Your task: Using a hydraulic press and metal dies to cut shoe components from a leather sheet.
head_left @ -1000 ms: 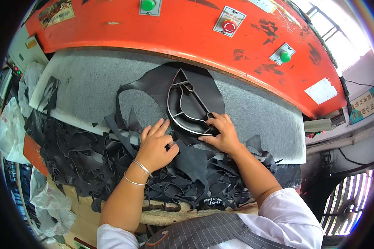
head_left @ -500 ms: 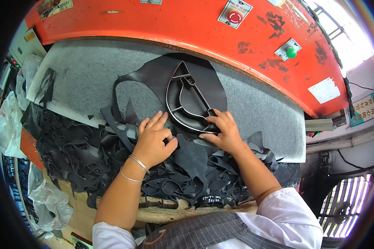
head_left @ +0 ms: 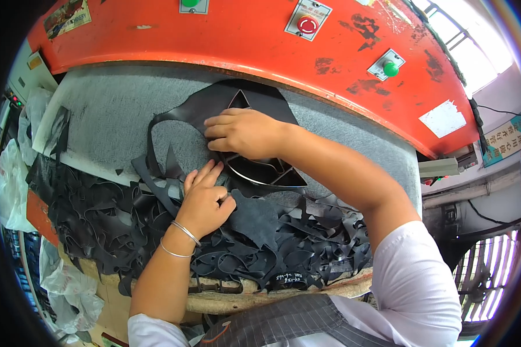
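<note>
A metal cutting die with a curved rim and a pointed far end rests on a piece of black leather. Across the die reaches my right hand, hiding its middle. Its fingers stretch leftward past the die's left rim, their tips at the leather beside a rounded cut-out. Nothing shows held in them. My left hand, with two bangles on the wrist, lies lower left of the die. Its longer fingers are stretched over the leather's near edge, and its thumb is near the bent index finger.
Black leather offcuts heap along the near edge of the grey cutting board. Behind it stands an orange machine beam with a red button and green buttons. Plastic bags hang at the left.
My right hand has left the die's near right corner and swung left and away, over the die to its left rim. My left hand stays nearly in place. The whole view has shifted slightly.
</note>
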### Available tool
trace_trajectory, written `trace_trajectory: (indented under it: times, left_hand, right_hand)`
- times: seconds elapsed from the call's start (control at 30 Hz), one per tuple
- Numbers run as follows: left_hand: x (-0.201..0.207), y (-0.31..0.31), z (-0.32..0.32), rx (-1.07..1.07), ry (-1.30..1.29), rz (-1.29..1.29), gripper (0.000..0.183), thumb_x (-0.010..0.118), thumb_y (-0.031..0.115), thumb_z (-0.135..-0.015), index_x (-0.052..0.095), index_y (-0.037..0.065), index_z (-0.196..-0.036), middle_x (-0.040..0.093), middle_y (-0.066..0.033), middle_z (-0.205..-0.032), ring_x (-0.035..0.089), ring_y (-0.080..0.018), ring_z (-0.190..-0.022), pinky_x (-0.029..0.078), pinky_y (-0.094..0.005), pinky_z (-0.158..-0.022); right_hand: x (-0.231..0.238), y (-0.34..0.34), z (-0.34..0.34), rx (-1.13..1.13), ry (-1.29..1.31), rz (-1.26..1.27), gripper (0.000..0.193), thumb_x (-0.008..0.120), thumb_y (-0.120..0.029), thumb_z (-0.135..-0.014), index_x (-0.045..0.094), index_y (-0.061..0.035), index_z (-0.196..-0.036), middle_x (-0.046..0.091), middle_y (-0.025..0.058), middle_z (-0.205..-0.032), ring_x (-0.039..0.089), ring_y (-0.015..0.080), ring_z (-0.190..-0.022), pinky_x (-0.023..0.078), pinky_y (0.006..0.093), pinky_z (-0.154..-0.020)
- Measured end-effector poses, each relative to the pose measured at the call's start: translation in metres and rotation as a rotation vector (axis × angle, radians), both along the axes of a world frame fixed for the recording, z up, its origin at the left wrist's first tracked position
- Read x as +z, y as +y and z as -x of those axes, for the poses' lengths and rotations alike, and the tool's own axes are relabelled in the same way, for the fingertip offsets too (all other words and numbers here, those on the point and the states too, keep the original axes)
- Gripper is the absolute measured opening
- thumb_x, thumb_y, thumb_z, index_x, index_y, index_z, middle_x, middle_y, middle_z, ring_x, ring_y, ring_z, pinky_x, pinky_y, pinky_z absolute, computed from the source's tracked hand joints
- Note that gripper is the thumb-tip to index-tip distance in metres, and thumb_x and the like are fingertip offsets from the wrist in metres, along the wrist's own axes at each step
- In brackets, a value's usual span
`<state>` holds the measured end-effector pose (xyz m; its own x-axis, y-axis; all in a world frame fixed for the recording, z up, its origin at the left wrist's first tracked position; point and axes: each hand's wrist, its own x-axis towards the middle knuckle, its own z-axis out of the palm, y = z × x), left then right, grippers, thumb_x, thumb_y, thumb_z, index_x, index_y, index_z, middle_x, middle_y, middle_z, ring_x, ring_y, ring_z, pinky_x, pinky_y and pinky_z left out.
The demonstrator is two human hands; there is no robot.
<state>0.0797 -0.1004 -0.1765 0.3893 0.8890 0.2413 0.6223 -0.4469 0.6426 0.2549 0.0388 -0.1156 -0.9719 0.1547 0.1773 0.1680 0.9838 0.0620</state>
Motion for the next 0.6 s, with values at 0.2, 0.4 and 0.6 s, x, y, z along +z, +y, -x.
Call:
trace_trajectory:
  times: [0.2,0.4,0.6]
  left_hand:
    - [0.013,-0.006,0.012,-0.083,0.046,-0.130,0.016,0.065,0.016,-0.073,0.062,0.002,-0.066,0.063,-0.0092,-0.116,0.051,-0.0356,-0.121,0.032,-0.0529,-0.106]
    - [0.019,-0.005,0.011,-0.031,-0.019,0.040,0.021,0.059,0.023,-0.081,0.069,0.007,-0.093,0.063,-0.0097,-0.117,0.051,-0.0340,-0.121,0.030,-0.0536,-0.108]
    - [0.021,-0.014,0.010,-0.077,0.078,-0.008,0.028,0.056,0.025,-0.088,0.071,0.013,-0.108,0.059,-0.0104,-0.118,0.047,-0.0347,-0.125,0.025,-0.0557,-0.112]
  right_hand:
    - [0.011,0.028,0.018,0.082,-0.157,0.050,0.010,0.061,-0.016,-0.079,0.067,-0.0071,-0.079,0.065,0.0053,-0.084,0.065,0.0269,-0.089,0.050,0.0394,-0.084]
    - [0.089,0.028,-0.029,-0.305,0.071,0.000,0.014,0.067,-0.013,-0.076,0.066,-0.0071,-0.089,0.063,0.0101,-0.082,0.065,0.0300,-0.080,0.053,0.0412,-0.068]
    - [0.056,-0.008,-0.081,-0.954,0.440,0.402,0.025,0.066,-0.018,-0.082,0.065,-0.0002,-0.100,0.066,0.0262,-0.091,0.065,0.0396,-0.091,0.051,0.0442,-0.078]
